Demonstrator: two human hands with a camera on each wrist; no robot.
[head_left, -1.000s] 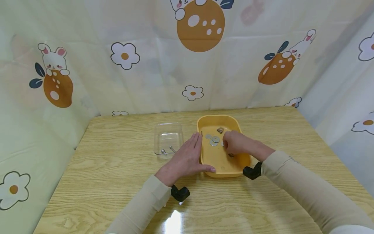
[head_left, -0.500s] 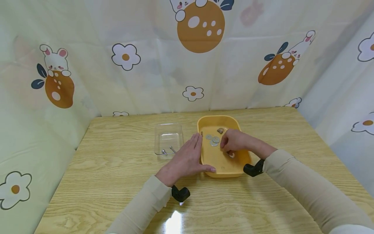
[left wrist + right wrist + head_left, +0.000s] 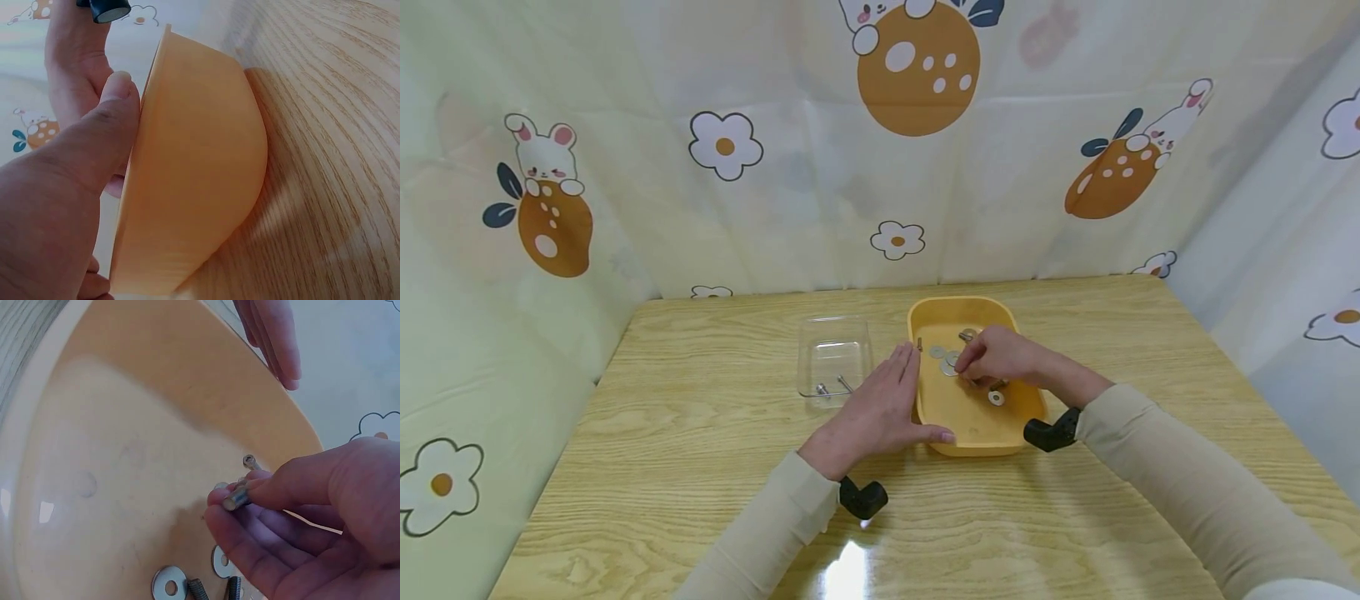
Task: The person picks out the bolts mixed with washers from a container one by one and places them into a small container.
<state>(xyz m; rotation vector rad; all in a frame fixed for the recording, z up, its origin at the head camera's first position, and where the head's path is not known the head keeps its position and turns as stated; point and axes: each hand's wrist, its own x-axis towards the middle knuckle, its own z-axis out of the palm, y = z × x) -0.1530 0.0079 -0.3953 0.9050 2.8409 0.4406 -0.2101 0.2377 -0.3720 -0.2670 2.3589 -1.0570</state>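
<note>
My left hand rests on the yellow tray, its straight fingers along the left rim and its thumb over the near rim. Over the inside of the tray, my right hand pinches a small metal bolt between thumb and fingers, its round end showing in the right wrist view. Flat washers lie in the tray left of this hand, and one washer sits below it. In the right wrist view, threaded bolts lie near a washer. A socket-head screw shows behind the pinched bolt.
A clear plastic box stands left of the tray, with a few metal screws near its front side. The wooden table ends at a patterned curtain behind and at the sides.
My right hand has shifted a little left and lifted slightly inside the tray, uncovering a washer and a bolt that were under it. The left hand stays on the rim.
</note>
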